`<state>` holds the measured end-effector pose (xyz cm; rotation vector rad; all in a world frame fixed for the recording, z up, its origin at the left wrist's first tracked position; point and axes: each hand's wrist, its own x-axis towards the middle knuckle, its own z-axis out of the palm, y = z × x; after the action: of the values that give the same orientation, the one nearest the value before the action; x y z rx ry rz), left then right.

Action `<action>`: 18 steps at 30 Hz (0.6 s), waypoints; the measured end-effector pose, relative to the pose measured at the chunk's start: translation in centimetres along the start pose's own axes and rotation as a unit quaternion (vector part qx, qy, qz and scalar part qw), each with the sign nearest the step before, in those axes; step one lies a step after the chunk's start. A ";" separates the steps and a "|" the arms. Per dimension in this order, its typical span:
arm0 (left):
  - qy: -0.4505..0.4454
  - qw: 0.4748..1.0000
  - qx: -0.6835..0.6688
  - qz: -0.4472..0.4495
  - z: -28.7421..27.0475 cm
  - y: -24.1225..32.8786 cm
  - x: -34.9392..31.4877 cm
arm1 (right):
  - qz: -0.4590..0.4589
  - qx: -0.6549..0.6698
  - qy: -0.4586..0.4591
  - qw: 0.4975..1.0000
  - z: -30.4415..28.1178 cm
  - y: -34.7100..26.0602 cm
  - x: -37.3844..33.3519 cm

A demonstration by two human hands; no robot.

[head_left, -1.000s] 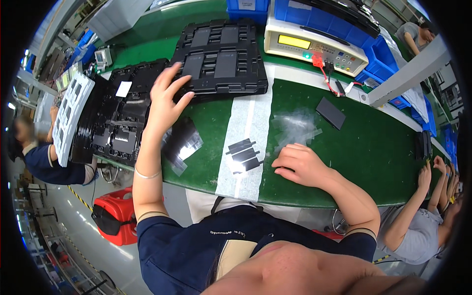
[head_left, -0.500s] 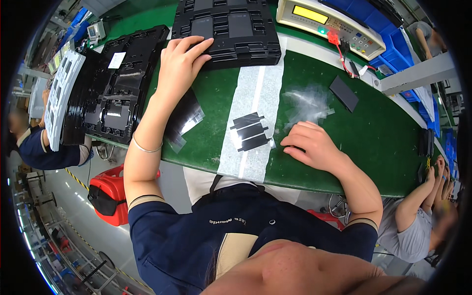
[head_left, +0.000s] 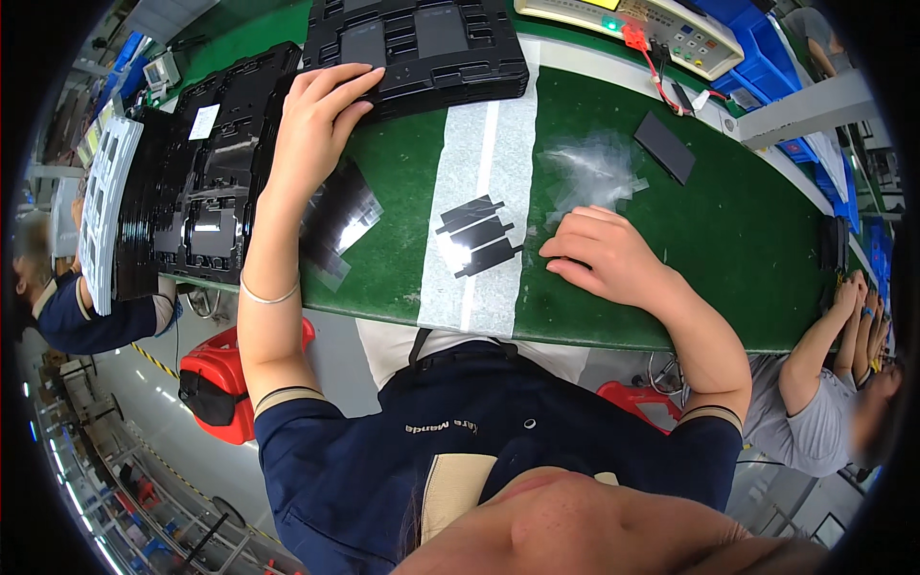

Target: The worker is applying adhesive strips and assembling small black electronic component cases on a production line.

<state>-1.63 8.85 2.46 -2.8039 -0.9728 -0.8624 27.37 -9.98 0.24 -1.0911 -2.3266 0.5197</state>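
Note:
My left hand (head_left: 321, 110) lies with stretched fingers at the near left corner of a stack of black plastic trays (head_left: 455, 79); its thumb stands apart. Flat dark rectangles (head_left: 422, 29) sit in the top tray's pockets. My right hand (head_left: 604, 254) rests on the green tabletop, fingers loosely bent, thumb apart, nothing visible in it. Left of it, three thin black strips with small tabs (head_left: 479, 230) lie side by side on a whitish band (head_left: 491, 139) across the table. Beyond the right hand is a pile of clear film pieces (head_left: 592, 165). Dark glossy sheets (head_left: 340, 213) lie beside my left forearm.
A black flat block (head_left: 664, 147) lies at the right. Behind stands a bench instrument (head_left: 685, 43) with red leads. More black trays (head_left: 216, 158) and upright white trays (head_left: 103, 225) stand left. A red stool (head_left: 216, 369) is below. Co-workers sit at both sides.
The whole view has shifted, so the table and trays appear higher and slightly to the left. Both hands keep nearly the same places relative to the things around them.

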 end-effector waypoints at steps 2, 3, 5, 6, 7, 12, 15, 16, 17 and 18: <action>-0.001 1.000 -0.015 0.010 0.1 -0.3 0.0 | -0.005 0.001 0.003 1.000 0.0 0.1 0.0; -0.002 1.000 -0.023 0.015 0.2 -0.4 0.0 | -0.008 0.002 0.004 1.000 0.0 0.1 0.0; -0.003 0.999 -0.043 0.033 0.6 -0.8 0.3 | -0.010 0.002 0.003 1.000 0.0 0.1 0.0; -0.004 0.998 -0.053 0.041 0.7 -0.9 0.3 | -0.012 0.003 0.003 1.000 0.0 0.1 0.0; 0.000 0.998 -0.048 0.038 0.7 -0.8 0.4 | -0.015 0.005 0.008 1.000 0.0 0.1 0.0; 0.041 0.996 -0.031 0.078 0.4 1.8 0.5 | -0.033 0.008 0.035 0.999 0.2 0.3 -0.2; -0.148 0.933 -0.323 0.057 0.0 5.8 0.9 | -0.040 0.010 0.046 0.998 0.0 0.6 -0.2; -0.226 0.911 -0.330 0.098 -0.1 7.1 1.2 | -0.037 0.008 0.052 0.998 -0.1 0.7 -0.3; -0.299 0.883 -0.335 0.135 -0.2 8.1 1.4 | -0.037 0.006 0.054 0.998 -0.1 0.7 -0.3; -0.352 0.874 -0.305 0.141 0.3 8.6 1.1 | -0.037 0.004 0.056 0.998 -0.2 0.8 -0.3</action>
<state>4.23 2.69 3.93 -3.7935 -0.2868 -0.0686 28.08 -9.71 -0.13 -1.0007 -2.2553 0.4300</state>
